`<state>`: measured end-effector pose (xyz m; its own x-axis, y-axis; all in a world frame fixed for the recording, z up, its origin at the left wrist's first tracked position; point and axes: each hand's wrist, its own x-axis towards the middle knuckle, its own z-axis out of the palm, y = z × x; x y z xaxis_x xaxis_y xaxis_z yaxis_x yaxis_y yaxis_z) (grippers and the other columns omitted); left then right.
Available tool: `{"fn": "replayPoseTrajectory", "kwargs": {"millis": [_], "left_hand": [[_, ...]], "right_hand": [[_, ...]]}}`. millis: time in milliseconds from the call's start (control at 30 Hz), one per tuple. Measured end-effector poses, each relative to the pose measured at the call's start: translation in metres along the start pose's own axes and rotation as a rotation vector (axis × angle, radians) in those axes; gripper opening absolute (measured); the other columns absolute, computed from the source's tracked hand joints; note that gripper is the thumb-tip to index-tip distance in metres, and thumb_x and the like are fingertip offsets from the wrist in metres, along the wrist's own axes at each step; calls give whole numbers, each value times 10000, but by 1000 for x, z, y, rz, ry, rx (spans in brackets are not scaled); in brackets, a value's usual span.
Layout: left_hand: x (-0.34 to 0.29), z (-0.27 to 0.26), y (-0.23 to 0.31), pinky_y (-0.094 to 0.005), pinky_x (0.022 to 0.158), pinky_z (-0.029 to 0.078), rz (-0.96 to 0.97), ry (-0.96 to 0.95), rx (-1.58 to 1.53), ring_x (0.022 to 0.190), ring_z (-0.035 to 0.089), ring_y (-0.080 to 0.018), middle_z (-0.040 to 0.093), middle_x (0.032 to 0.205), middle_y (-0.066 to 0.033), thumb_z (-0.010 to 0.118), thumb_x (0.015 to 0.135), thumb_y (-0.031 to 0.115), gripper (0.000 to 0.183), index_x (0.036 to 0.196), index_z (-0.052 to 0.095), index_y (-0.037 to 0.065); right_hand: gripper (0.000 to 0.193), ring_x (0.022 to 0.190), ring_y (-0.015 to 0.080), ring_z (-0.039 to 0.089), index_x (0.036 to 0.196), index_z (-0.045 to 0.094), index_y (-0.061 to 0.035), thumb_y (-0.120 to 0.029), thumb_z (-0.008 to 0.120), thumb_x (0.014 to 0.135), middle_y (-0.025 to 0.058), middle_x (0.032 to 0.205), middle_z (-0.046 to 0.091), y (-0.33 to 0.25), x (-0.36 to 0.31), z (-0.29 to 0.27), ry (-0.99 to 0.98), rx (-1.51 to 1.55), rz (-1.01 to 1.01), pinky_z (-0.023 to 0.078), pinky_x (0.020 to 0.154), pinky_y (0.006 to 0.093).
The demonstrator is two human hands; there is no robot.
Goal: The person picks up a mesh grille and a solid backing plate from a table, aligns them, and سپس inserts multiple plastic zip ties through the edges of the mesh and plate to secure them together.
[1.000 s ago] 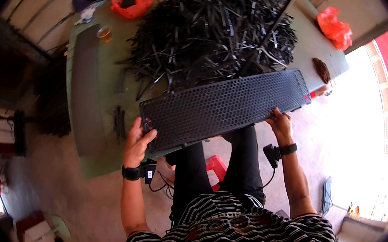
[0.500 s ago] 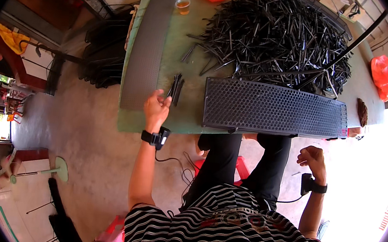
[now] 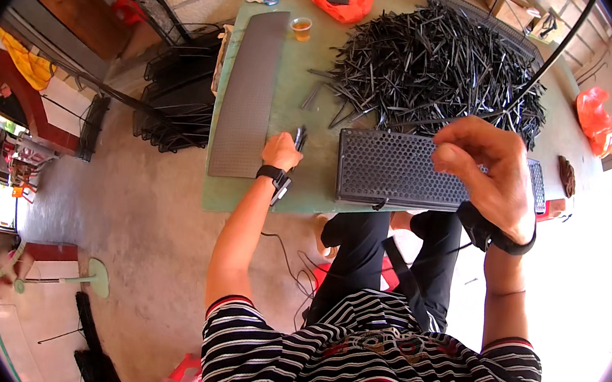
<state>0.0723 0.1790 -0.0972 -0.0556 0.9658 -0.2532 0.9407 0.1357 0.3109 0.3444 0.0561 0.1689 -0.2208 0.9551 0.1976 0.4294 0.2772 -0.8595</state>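
Note:
My left hand [image 3: 280,151] is closed around a small bundle of thin black plastic strips [image 3: 300,137] on the green table. To its left lies a long grey perforated sheet [image 3: 247,95]. My right hand [image 3: 491,169] is raised over a black mesh panel [image 3: 390,166] with round holes, which lies along the table's near edge. Its fingers are curled toward the thumb, and nothing shows between them. Behind the panel rises a large heap of black strips [image 3: 438,71]. A few loose strips [image 3: 311,96] lie left of the heap.
A cup of amber liquid [image 3: 301,29] stands by the sheet's far end. Red plastic bags [image 3: 344,5] lie at the back and right [image 3: 595,123]. A thin black pole [image 3: 558,61] slants over the heap. Black wire frames [image 3: 178,95] are stacked left of the table [image 3: 275,201].
My right hand has come up from beside the table's near right edge to above the mesh panel. My left hand has shifted right and closed on the small strip bundle.

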Motion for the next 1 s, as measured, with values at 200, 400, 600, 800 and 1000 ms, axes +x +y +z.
{"fn": "replayPoseTrajectory", "kwargs": {"millis": [200,400,600,800,1000], "left_hand": [[3,4,10,-401,672,506,38,26,36,785,610,-364,620,789,-218,624,600,41,115,704,639,-6],[4,13,8,-428,694,497,117,65,15,817,596,-383,594,845,-273,643,610,100,248,802,604,-52],[-3,6,6,-437,735,478,108,93,-86,847,579,-387,588,886,-269,591,663,128,316,922,545,-47],[10,21,-20,-379,540,485,-67,201,-537,598,593,-292,579,693,-168,508,723,102,265,960,462,-6],[-7,21,-45,-292,363,353,-156,159,-1436,382,416,-160,440,558,-42,485,742,84,117,823,426,23]], "right_hand": [[145,544,164,581,823,584,40,-99,597,787,115,615,589,15,28,30,-128,-133,-123,451,515,272],[140,523,250,579,750,567,37,-96,607,767,142,579,564,24,30,64,-278,-91,-206,448,495,312],[162,490,225,563,734,570,34,-121,605,766,132,546,550,27,41,80,-364,-85,-228,423,465,309],[201,482,146,570,724,576,50,-140,584,788,101,533,563,26,60,102,-455,40,-76,423,456,274],[221,578,126,596,880,568,63,-154,562,837,85,673,603,54,85,153,-506,262,220,487,510,228]]}}
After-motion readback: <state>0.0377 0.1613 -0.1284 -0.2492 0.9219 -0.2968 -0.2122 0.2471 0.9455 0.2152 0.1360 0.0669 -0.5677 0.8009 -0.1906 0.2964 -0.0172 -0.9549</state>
